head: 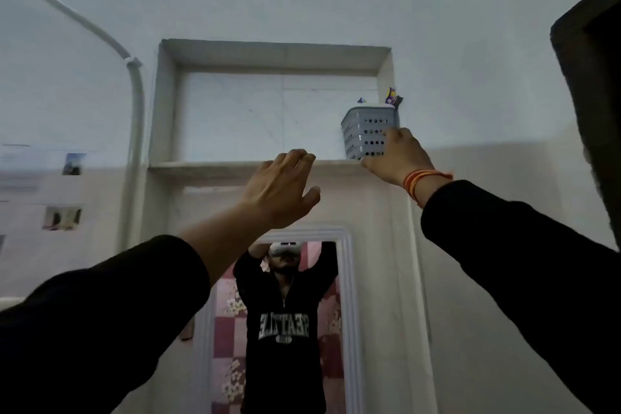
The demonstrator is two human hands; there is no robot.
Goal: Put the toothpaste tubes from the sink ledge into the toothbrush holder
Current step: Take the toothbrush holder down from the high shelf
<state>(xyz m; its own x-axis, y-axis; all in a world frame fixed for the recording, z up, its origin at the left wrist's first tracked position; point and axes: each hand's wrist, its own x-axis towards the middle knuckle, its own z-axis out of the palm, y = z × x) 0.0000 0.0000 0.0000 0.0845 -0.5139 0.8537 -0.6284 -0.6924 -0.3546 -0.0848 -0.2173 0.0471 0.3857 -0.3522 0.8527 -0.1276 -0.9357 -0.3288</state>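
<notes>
At the far left a white pipe [136, 131] runs up the wall beside a recessed niche [268, 54], and below it the left hand [280, 186] is raised with fingers spread, empty, its fingertips near the niche's ledge [208, 165]. Lower down, a mirror [347, 312] reflects the person, cut off by the frame's bottom edge. At the niche's right end stands the grey perforated toothbrush holder [368, 133], the right hand [398, 156] covering its lower right corner, though whether the fingers grip or merely touch is unclear; only blurry tips of tubes [393, 99] poke above the rim.

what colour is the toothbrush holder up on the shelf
Light grey, with rows of round holes; the toothbrush holder shows in the head view.
</notes>
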